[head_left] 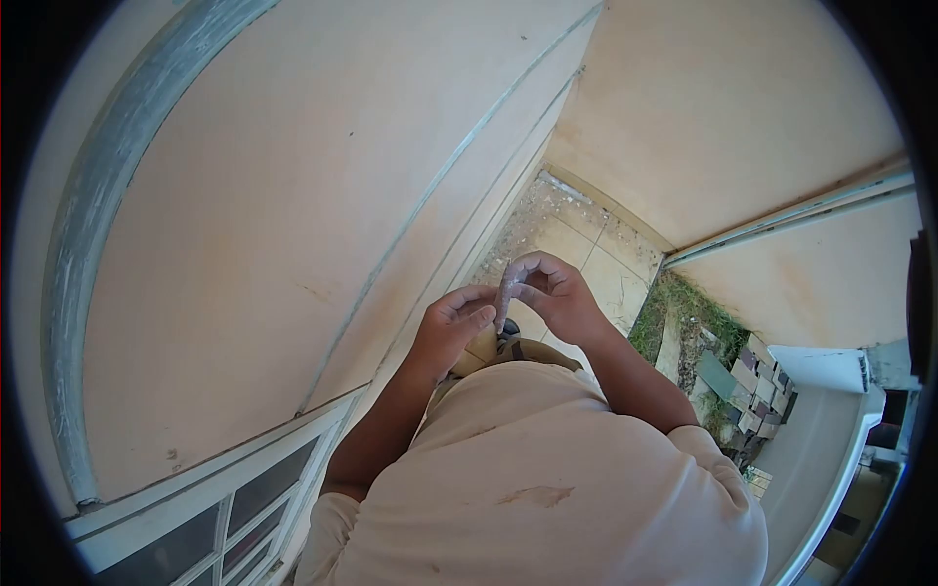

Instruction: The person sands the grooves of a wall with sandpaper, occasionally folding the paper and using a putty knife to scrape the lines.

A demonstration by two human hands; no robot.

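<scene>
Both hands are close together in front of my body, at the middle of the view. My left hand (pixel 456 330) has its fingers curled round the lower left side of a thin, brownish, dusty piece (pixel 504 298). My right hand (pixel 553 295) pinches the same piece from the right, its fingers arched over the upper end. The piece stands roughly upright between the fingertips; what it is made of cannot be told. Below the hands are my light, stained shirt (pixel 586 469) and part of a dark shoe (pixel 509 329).
A peach wall (pixel 254 244) with grey grooves fills the left, above a white-framed window (pixel 225 513). Another wall (pixel 723 117) stands at the right. Debris lies on the tiled floor (pixel 611 269). Grass (pixel 694 303), stacked tile pieces (pixel 762 386) and a white ledge (pixel 816 459) are at the right.
</scene>
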